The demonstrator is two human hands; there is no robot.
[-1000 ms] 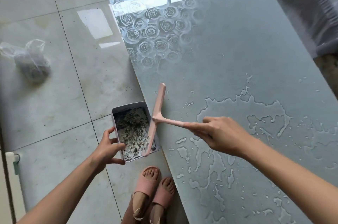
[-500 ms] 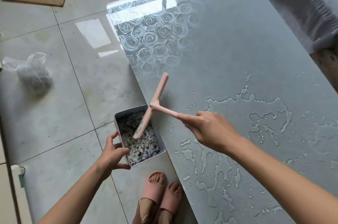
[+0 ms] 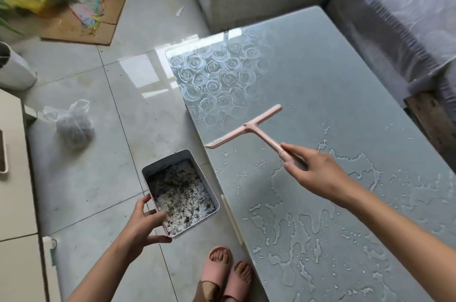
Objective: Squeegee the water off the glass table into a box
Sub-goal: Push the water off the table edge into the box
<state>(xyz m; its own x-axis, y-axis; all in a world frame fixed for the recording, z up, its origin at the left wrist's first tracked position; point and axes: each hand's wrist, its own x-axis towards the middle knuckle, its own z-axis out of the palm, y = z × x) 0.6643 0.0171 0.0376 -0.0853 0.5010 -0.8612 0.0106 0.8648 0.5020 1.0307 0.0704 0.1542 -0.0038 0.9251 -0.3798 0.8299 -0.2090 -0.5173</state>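
Note:
My right hand point(image 3: 313, 173) grips the handle of a pink T-shaped squeegee point(image 3: 249, 129), held in the air above the glass table point(image 3: 320, 74); its blade points across the table's left edge. Pools and streaks of water point(image 3: 303, 222) cover the near half of the glass. My left hand point(image 3: 144, 224) holds the near corner of a white rectangular box point(image 3: 172, 157) beside the table's left edge, below the tabletop level. The box holds wet dark specks and pale residue.
A tied plastic bag point(image 3: 74, 124) lies on the tiled floor at left. Covered sofas point(image 3: 394, 12) stand behind and right of the table. Cardboard point(image 3: 98, 27) and a plant sit at top left. My feet in pink slippers point(image 3: 225, 274) are by the table's edge.
The squeegee has lifted off the box's edge and swung right, out over the table. The box has stayed in my left hand by the table's edge. The view has tilted upward.

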